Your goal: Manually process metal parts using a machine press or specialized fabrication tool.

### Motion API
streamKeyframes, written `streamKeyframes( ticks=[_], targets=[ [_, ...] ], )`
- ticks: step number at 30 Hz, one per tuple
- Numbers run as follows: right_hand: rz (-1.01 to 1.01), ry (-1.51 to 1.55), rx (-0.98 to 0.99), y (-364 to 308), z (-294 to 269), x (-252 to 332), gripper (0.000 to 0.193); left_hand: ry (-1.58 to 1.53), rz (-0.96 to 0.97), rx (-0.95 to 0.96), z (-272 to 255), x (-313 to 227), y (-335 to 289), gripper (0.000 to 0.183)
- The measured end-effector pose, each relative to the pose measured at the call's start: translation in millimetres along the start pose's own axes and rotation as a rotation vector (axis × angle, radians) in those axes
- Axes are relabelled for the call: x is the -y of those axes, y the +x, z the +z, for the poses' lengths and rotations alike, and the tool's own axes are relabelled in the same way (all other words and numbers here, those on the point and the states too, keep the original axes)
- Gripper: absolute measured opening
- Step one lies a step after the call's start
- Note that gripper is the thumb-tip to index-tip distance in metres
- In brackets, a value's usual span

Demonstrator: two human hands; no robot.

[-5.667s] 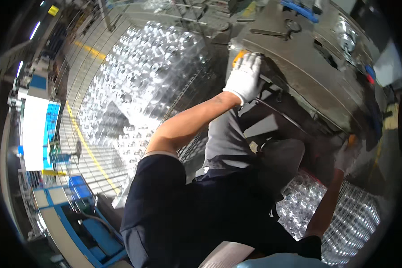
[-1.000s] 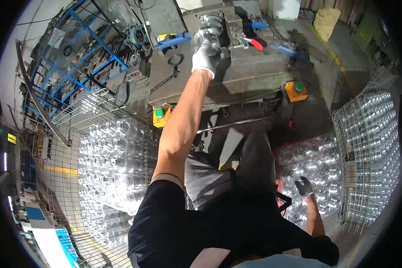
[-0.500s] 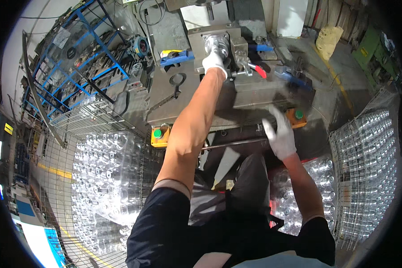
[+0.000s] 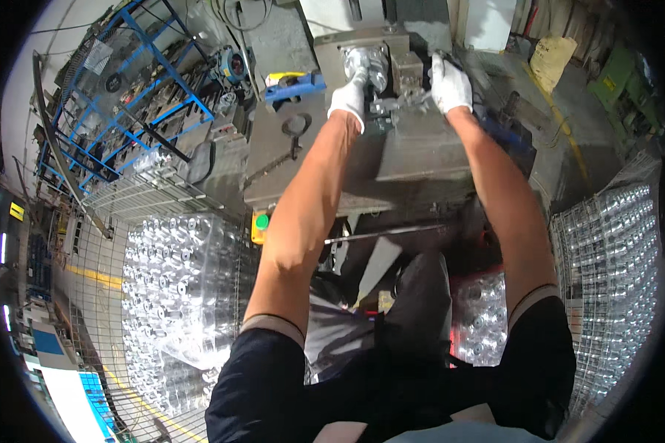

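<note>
My left hand (image 4: 349, 97), in a white glove, grips the near end of a shiny, round-bodied metal part (image 4: 369, 65). That part sits against a metal fixture block (image 4: 331, 60) on the heavy steel worktable (image 4: 421, 151). Beside it, on the right, is a toggle clamp (image 4: 400, 105). My right hand (image 4: 451, 87), gloved too, is at the clamp's right side with its fingers closed together. The clamp's red handle does not show; whatever the right fingers hold is hidden beneath them.
Green-buttoned orange box (image 4: 260, 227) at the table's front left. A ring-ended tool (image 4: 295, 133) and blue clamp (image 4: 294, 88) lie left of the fixture. Wire cages of shiny metal parts stand left (image 4: 174, 288) and right (image 4: 617, 258). A blue rack (image 4: 144, 44) is far left.
My right hand has moved up and forward from the right-hand button box to the toggle clamp, its fingers closing. The red handle has gone from sight. My left hand remains on the metal part.
</note>
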State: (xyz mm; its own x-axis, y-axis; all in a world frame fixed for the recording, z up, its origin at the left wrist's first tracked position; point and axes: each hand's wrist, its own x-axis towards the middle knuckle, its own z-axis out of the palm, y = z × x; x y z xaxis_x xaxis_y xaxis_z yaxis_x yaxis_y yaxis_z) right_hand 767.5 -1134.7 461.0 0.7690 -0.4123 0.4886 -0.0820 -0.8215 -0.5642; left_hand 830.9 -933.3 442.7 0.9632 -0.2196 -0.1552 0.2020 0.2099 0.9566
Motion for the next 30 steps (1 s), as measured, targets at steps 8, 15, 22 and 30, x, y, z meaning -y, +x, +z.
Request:
streamKeyframes(
  ticks=[8,15,22,30],
  targets=[
    [-0.612,-0.350,-0.118,-114,-64,-37,0.027,0.602,0.593,-0.134,-141,-9,-159,0.033],
    [-0.014,-0.651,0.254,-222,-97,-92,0.055,1.425,0.665,-0.161,-208,54,-246,0.052],
    [-0.186,-0.663,0.076,-232,-66,-150,0.065,1.408,0.692,-0.279,-206,79,-256,0.072],
    [-0.004,-0.843,0.164,-221,-74,-162,0.072,1.293,0.784,-0.347,-208,78,-265,0.063]
  ],
)
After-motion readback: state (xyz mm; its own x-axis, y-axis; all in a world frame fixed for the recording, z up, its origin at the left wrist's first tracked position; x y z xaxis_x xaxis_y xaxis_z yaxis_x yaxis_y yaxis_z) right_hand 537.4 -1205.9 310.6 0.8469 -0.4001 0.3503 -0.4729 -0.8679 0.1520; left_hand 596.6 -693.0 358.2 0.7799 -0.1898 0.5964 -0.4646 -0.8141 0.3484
